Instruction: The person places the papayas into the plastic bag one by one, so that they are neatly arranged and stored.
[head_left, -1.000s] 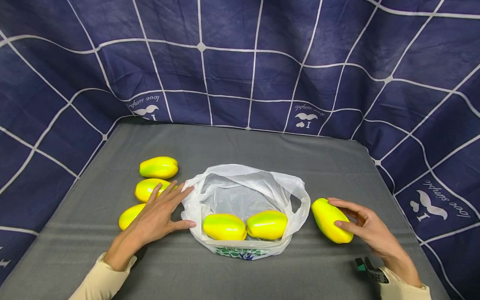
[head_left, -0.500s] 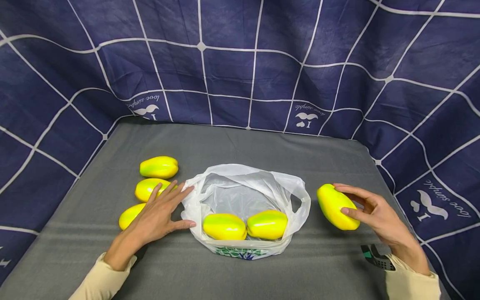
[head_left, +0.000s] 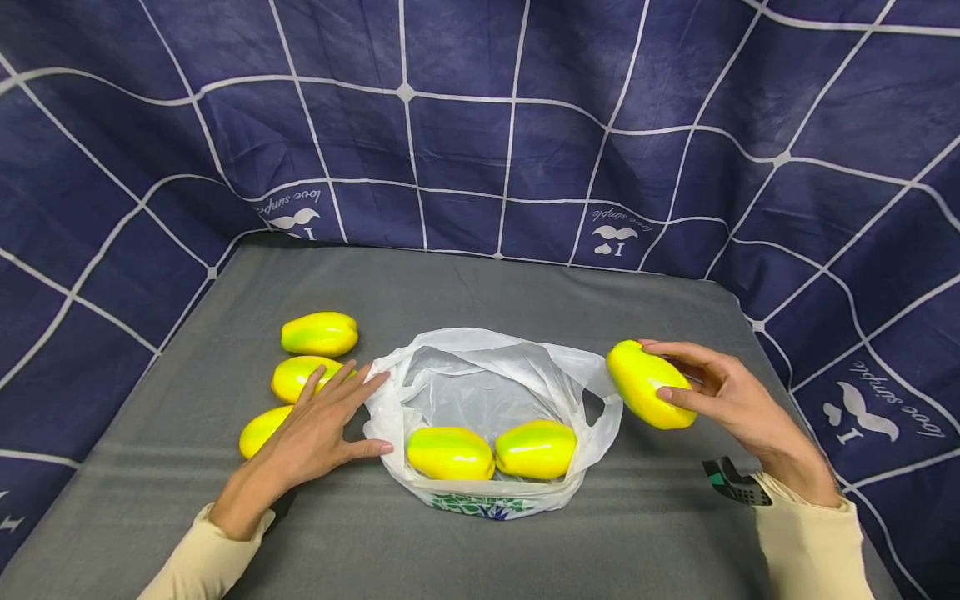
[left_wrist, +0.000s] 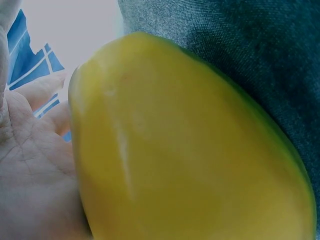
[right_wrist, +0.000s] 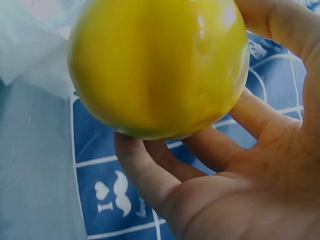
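In the head view my right hand (head_left: 738,404) grips a glossy yellow-green papaya (head_left: 647,385) between thumb and fingers, raised above the table beside the bag's right handle. The white plastic bag (head_left: 596,442) lies with its mouth spread wide, and two papayas (head_left: 450,454) sit side by side at its front. My left hand (head_left: 311,437) has its fingers spread, fingertips and thumb at the bag's left rim. Under and behind that hand lie two more papayas, partly hidden; the nearer papaya (left_wrist: 185,145) fills the left wrist view beside the palm.
Another papaya (head_left: 320,334) lies farther back on the left of the grey cloth-covered table (head_left: 480,292). A navy curtain (head_left: 465,142) with white grid lines closes off the back and both sides. A dark strap (head_left: 738,482) sits at the right wrist.
My right hand has lifted the papaya off the table, then brought it left towards the bag's right handle. The left hand, the bag and the other papayas stay as they were.
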